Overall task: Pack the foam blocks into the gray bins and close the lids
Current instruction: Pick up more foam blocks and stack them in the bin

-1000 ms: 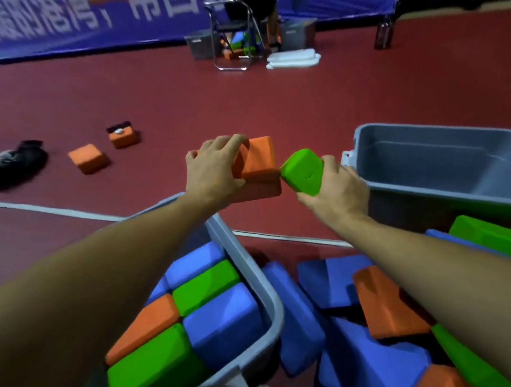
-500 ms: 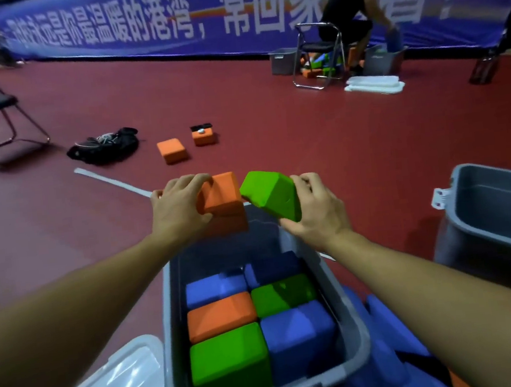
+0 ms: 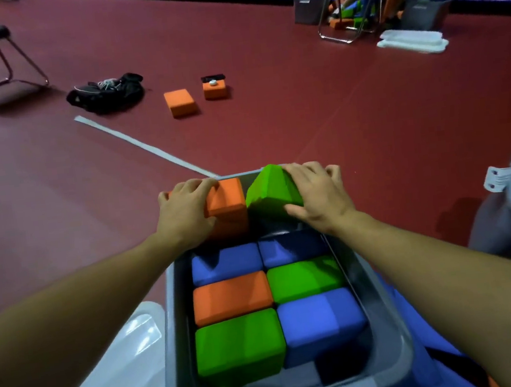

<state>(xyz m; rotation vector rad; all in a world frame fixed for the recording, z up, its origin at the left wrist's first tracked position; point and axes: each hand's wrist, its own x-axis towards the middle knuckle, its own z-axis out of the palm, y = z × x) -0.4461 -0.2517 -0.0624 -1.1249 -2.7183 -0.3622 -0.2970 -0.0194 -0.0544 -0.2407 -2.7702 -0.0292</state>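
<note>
my left hand [image 3: 186, 215] grips a rectangular orange foam block [image 3: 228, 204], and my right hand [image 3: 315, 197] clamps a rectangular green foam block [image 3: 271, 190], both over the far end of the open gray plastic bin [image 3: 389, 321]. fingers curl over each block's top, thumbs underneath. this looks like the placing step: six blocks already fill the bin's near and middle rows, and only the far row stays open. the orange block sits roughly level, its long axis apparently running down into the bin, though my hand hides much of it. the green block is tilted, one corner pointing up and away. next move, as i judge it: level the green block, then press both down side by side into the gap.
</note>
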